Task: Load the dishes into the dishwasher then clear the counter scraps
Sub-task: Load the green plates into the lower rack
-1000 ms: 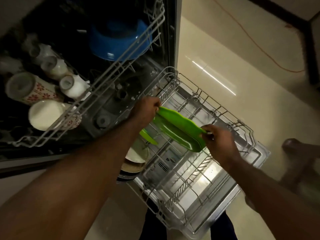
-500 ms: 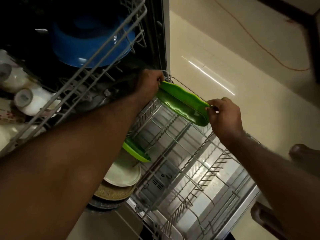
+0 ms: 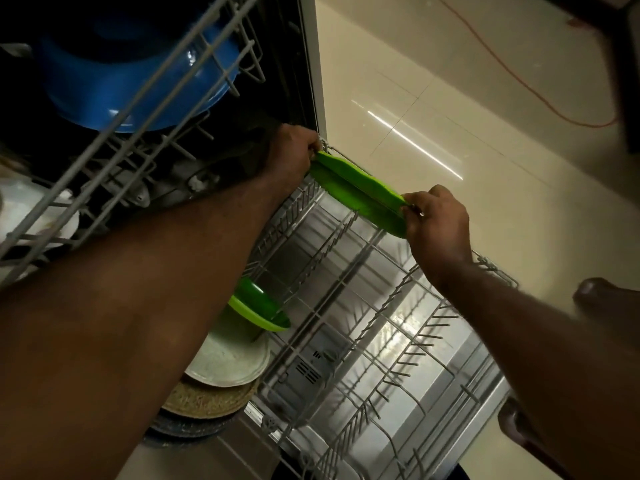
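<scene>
The lower rack (image 3: 346, 271) stretched beneath the fingers (image 3: 414, 213); the upper rack (image 3: 149, 98), left of them, carried a blue bowl (image 3: 114, 81).

Dim, floor (image 3: 450, 109) glare, wide-angle edge distortion

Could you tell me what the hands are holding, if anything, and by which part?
A green plate, held by its rim at opposite ends: the left hand grips one end, the right hand pinches the other.
</scene>
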